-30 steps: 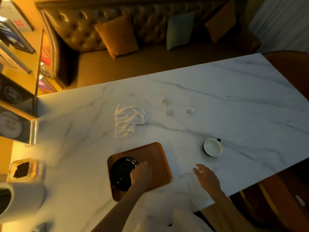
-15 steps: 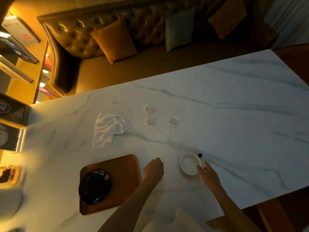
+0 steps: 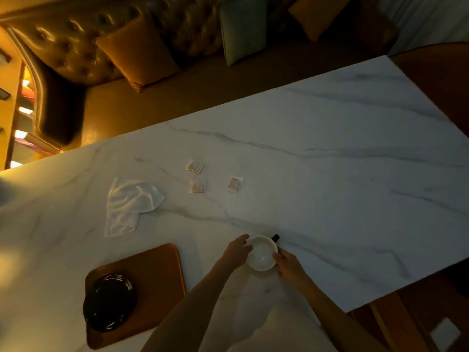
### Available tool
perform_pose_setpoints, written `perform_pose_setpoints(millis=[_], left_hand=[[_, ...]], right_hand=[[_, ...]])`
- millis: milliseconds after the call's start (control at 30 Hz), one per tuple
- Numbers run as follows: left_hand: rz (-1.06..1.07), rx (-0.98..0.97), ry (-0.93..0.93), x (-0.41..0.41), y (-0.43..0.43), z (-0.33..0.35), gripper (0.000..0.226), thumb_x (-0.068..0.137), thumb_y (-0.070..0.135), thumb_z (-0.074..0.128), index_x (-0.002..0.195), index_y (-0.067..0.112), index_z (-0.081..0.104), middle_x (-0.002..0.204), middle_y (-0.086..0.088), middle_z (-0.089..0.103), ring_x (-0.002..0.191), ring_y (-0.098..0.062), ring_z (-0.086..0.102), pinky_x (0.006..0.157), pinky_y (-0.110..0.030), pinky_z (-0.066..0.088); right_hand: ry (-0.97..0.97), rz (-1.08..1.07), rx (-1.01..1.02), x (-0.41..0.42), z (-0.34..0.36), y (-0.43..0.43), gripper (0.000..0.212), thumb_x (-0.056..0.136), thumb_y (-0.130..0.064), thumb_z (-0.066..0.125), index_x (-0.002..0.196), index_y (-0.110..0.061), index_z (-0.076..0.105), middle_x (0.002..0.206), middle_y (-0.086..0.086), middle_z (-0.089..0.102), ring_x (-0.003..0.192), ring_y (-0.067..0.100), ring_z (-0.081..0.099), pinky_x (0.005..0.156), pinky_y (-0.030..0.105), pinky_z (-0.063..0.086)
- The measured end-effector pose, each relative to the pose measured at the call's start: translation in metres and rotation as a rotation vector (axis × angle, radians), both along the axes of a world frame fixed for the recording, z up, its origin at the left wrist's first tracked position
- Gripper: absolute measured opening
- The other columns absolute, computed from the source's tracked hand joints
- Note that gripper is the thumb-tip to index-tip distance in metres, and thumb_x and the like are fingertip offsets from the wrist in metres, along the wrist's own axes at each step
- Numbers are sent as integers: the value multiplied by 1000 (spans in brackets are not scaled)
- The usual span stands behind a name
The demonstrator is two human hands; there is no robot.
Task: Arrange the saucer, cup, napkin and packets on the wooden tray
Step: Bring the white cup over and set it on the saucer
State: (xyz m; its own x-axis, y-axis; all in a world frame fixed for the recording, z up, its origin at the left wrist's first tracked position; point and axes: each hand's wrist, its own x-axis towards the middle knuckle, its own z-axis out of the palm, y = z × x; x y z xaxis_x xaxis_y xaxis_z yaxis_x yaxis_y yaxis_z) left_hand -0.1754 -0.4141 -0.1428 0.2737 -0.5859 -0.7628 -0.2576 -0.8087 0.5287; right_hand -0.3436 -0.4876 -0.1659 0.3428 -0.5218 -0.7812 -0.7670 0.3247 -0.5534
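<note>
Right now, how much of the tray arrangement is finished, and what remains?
Done: the black round saucer sits on the brown wooden tray. In hand: the left hand and right hand both touch the white cup, which stands on the marble table. Left: the crumpled white napkin and three small packets lie off the tray.

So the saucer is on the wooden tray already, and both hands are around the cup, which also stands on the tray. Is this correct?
Not quite. The head view shows the black saucer on the wooden tray, and the left hand and right hand around the cup. But the cup is not on the tray: it is over the marble table, to the right of the tray.
</note>
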Motion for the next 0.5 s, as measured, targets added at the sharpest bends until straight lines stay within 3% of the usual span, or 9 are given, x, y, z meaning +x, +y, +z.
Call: perform_pose_setpoints(millis=[67, 133, 267, 400, 500], left_hand=[[1, 4, 20, 0, -4, -3, 48, 97, 8, 46, 145, 9, 40, 148, -16, 45, 135, -29, 45, 111, -37, 37], [22, -5, 45, 0, -6, -6, 49, 93, -2, 44, 142, 6, 44, 145, -17, 48, 132, -31, 47, 108, -40, 40], [170, -20, 134, 0, -1, -5, 51, 87, -10, 42, 137, 0, 47, 136, -25, 53, 125, -38, 53, 102, -53, 46], [290, -22, 145, 3, 15, -2, 49, 84, -8, 47, 132, 0, 50, 130, -25, 56, 118, -42, 56, 93, -56, 52], [450, -20, 203, 10, 38, 4, 47, 84, -9, 48, 130, 1, 51, 117, -25, 58, 101, -40, 59, 84, -56, 54]], right_hand=[[-22, -46, 24, -1, -3, 0, 35, 98, -23, 49, 130, -10, 56, 89, 5, 59, 68, 13, 53, 60, 24, 41], [-45, -86, 47, -2, -5, 0, 33, 98, -21, 50, 127, -8, 58, 84, 7, 59, 68, 18, 55, 62, 31, 45], [-66, -126, 39, -1, -7, 2, 34, 98, -17, 50, 129, -5, 55, 110, 19, 65, 98, 35, 65, 87, 48, 55], [-66, -70, -35, 11, -2, 10, 34, 98, -18, 50, 128, -6, 57, 115, 18, 65, 101, 33, 65, 84, 46, 58], [-109, -52, -41, 24, 6, 19, 33, 97, -20, 51, 127, -7, 60, 113, 15, 67, 101, 31, 65, 86, 48, 57]])
